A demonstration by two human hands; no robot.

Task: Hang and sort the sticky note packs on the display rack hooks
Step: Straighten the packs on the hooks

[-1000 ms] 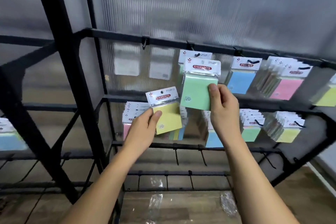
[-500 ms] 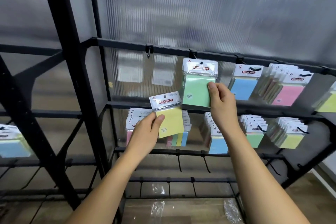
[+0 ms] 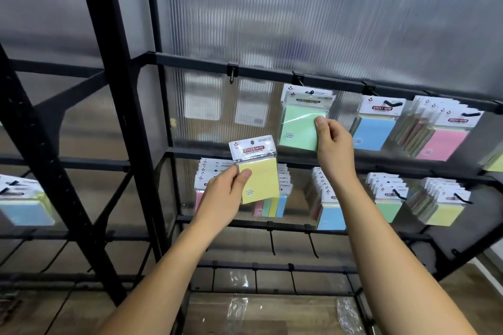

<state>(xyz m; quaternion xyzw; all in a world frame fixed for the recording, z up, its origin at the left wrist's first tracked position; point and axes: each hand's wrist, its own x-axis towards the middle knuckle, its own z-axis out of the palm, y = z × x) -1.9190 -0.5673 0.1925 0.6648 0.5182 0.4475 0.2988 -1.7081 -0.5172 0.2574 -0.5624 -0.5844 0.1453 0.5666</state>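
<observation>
My right hand point(image 3: 333, 144) pinches the green pack point(image 3: 300, 128) at its right edge; its header sits on a hook of the top rail point(image 3: 190, 60). Below and left of that pack, my left hand point(image 3: 223, 196) grips the yellow pack point(image 3: 258, 174), off any hook.

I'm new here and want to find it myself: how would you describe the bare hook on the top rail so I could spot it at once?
Start at the black display rack and follow its top rail rightward from the thick upright. The first hook you meet is the one. It hangs bare, while the next hook along carries the green pack the right hand pinches, and later hooks hold blue and pink packs.
</observation>
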